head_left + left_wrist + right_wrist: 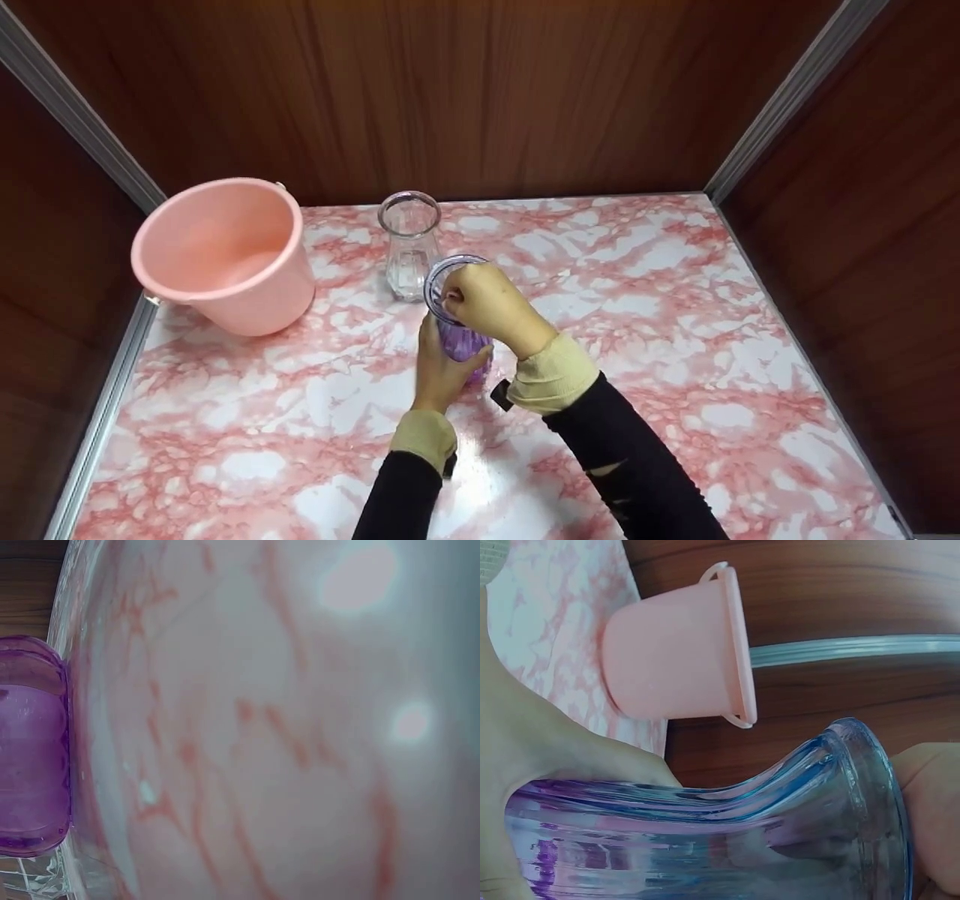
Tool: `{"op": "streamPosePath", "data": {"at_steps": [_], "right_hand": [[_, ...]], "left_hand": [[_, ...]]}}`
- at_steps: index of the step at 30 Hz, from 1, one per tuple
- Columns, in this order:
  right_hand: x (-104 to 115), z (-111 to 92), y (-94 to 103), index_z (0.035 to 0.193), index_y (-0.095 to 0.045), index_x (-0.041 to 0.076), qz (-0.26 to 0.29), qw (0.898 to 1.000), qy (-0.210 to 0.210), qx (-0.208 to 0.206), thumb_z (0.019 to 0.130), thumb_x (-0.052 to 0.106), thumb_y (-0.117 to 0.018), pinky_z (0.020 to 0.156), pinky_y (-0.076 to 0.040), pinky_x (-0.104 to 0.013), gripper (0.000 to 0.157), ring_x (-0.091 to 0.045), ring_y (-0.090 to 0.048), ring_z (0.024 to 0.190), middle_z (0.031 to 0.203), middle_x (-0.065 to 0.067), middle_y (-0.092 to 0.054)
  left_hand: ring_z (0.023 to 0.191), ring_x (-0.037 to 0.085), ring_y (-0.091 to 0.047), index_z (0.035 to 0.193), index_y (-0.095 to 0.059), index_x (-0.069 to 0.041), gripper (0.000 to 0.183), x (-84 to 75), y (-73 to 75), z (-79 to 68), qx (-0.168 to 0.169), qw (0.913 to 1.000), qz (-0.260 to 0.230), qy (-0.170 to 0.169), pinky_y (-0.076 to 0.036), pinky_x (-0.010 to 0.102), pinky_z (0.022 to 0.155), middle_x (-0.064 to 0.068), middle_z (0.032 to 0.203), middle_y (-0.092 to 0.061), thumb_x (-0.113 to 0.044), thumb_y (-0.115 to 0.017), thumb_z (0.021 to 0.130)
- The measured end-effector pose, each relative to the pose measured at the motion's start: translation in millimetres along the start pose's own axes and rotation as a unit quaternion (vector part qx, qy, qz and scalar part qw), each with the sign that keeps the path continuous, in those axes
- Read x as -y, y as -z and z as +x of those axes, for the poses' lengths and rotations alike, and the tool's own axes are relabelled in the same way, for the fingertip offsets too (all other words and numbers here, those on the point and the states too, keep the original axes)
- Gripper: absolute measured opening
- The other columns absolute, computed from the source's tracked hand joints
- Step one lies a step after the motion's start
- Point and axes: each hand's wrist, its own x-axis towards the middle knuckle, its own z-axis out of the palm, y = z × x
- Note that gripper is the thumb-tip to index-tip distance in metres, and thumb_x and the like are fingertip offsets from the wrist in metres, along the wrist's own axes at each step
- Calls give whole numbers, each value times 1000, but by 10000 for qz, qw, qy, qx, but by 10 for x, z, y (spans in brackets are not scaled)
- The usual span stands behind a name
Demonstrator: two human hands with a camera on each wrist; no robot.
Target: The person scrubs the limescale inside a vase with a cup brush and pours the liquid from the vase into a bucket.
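A ribbed purple glass vase (465,346) with a flared bluish rim stands near the middle of the table, tilted slightly in the head view. My left hand (442,367) grips its body from the near left side, thumb across the front. Over the vase's mouth is my right hand (491,304), fingers curled inward at the rim. The right wrist view shows the right hand (934,817) beside the rim; its fingertips and anything between them are hidden. The left wrist view catches only the purple base of the vase (30,757).
A clear glass vase (410,255) stands just behind the purple one. At the back left is a pink bucket (262,304) with a handle. Dark wood-grain panels (480,97) enclose the red-and-white marbled table (637,300) at the back and both sides.
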Motion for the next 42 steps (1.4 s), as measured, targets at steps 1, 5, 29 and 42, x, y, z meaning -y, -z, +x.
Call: {"op": "streamPosePath", "data": {"at_steps": [1,5,29,42], "right_hand": [[2,4,-2,75,-73,1,9,10000,-17,-9,81,-3,-65,62,-51,-34,10,-15,-50,65,68,-5,-65],[6,15,-7,70,-68,3,42,9999,-157,-23,79,-2,-68,57,-44,-31,11,-14,-45,61,63,1,-55],[111,-56,-72,73,-71,1,-542,9956,-272,-710,80,-13,-64,68,-56,-47,17,-32,-66,71,75,-12,-70],[81,-3,-34,80,-75,-2,-444,9989,-135,-60,78,-13,-64,77,-60,-44,16,-33,-72,80,81,-13,-75]], "left_hand": [[127,34,-51,149,-39,-1,99,-1,2,2,-3,10000,-22,16,-41,48,112,20,140,-51,-33,-91,71],[127,34,-50,148,-39,0,99,0,4,2,9,9999,-78,76,-40,47,112,20,140,-51,-33,-91,71],[134,39,-45,150,-35,4,101,1,6,7,64,9999,-67,127,-35,49,117,25,144,-46,-28,-90,71],[134,37,-46,152,-34,-1,103,-32,6,-4,76,9996,-4,274,-36,48,116,22,146,-47,-32,-92,72]]}}
